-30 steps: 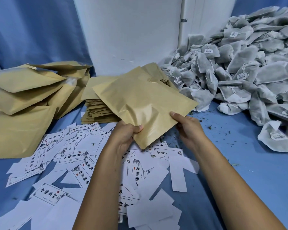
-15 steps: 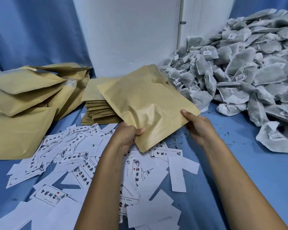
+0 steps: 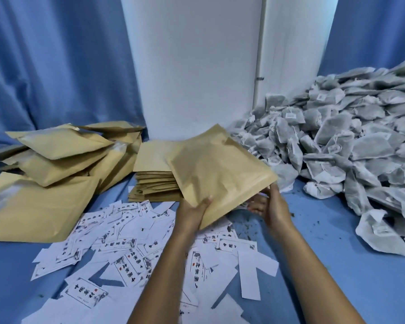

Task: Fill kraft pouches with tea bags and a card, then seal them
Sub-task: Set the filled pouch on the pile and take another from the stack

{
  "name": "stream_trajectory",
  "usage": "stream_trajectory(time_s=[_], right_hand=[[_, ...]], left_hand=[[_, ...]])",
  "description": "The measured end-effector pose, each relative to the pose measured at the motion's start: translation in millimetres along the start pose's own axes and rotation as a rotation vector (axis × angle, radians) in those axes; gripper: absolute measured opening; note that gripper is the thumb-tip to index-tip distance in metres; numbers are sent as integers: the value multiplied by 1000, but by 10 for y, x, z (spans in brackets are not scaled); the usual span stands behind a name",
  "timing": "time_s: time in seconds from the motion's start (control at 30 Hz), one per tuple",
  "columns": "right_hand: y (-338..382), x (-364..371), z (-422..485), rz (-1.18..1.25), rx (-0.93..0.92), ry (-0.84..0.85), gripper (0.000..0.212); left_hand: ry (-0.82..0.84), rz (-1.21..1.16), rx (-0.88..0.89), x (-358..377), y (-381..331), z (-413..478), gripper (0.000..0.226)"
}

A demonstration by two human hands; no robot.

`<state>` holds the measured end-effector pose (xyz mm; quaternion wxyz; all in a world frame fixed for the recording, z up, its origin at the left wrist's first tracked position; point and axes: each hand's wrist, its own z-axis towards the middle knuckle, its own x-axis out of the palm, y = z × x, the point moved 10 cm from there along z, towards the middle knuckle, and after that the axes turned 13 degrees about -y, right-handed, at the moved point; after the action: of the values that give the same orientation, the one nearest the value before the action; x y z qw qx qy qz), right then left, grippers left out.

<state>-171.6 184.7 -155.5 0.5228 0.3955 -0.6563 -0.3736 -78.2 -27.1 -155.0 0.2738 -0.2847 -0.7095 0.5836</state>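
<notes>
Pouch held above the blue table, tilted, between the flat stack and the tea-bag heap. Left hand clamped on the near lower corner, thumb on top, fingers underneath. Right hand at the right-hand edge, fingers curled and pinching that edge from below; exact grip partly hidden by the paper. Pouch looks slightly puffed, so judged already loaded, but contents not visible. Edge under the right hand judged to be the mouth; whether pressed shut cannot be told.

Done so far, by the lie of things: a pile of bulging pouches at the left, leaning on one another, taken as filled and closed. One more large pouch flat at far left, just in front of that pile.

Left to do: a thick stack of flat empty pouches directly behind the held one, partly covered by it. Large heap of tea bags at the right, hardly depleted. Many printed cards scattered loose in front, some face down. Loose tea crumbs on the cloth near the right hand.

Assessment: early to middle of the job. Current step judged as closing the mouth of the held pouch, then setting it on the left pile. Risk: card or bag caught in the seal line.
</notes>
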Motion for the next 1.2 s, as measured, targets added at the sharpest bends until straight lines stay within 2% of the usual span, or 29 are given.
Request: stream_trajectory(time_s=[0.1,0.17,0.2,0.27,0.3,0.37,0.43,0.5,0.7,0.83,0.9,0.97,1.0,1.03,1.07,1.13,1.2], right_hand=[[0,189,-125,91,109,145,62],[48,194,-180,67,131,122,66],[76,185,-208,8,124,86,61],[139,203,-258,-147,55,29,38],[159,241,-279,-216,14,8,36],[180,368,-337,-297,-76,-5,48],[148,583,-463,-271,-103,36,52],[61,794,-606,-183,-49,75,52],[-313,1338,-996,-36,98,113,53],[-595,1906,-1270,16,218,183,49],[-497,2470,-1379,184,283,304,36],[-244,3086,-1561,339,369,559,25],[-146,3287,-1615,277,342,661,34],[-102,3400,-1617,106,239,732,46],[-101,3426,-1538,-154,62,741,55],[-142,3224,-1154,-759,-384,570,63],[-250,2877,-750,-1358,-663,378,71]], left_hand=[[19,54,70,31,-120,-45,57],[-10,152,143,-70,-256,-38,57],[-14,172,174,-128,-320,-45,57],[-23,170,227,-266,-428,-65,56],[-29,168,244,-338,-459,-54,54],[-38,146,253,-493,-507,-36,47],[-79,186,309,-691,-603,3,46],[-123,251,368,-926,-690,50,48],[-193,216,313,-1754,-661,221,50],[-235,48,293,-2331,-772,297,34],[-246,-296,200,-2586,-1077,467,25],[-160,-793,140,-2717,-1554,581,32],[-140,-946,92,-2768,-1726,636,44],[-112,-931,59,-2782,-1834,661,52],[-120,-736,50,-2768,-1845,665,53],[-146,-251,55,-2712,-1613,639,50],[-118,-61,7,-2649,-1266,613,48]])
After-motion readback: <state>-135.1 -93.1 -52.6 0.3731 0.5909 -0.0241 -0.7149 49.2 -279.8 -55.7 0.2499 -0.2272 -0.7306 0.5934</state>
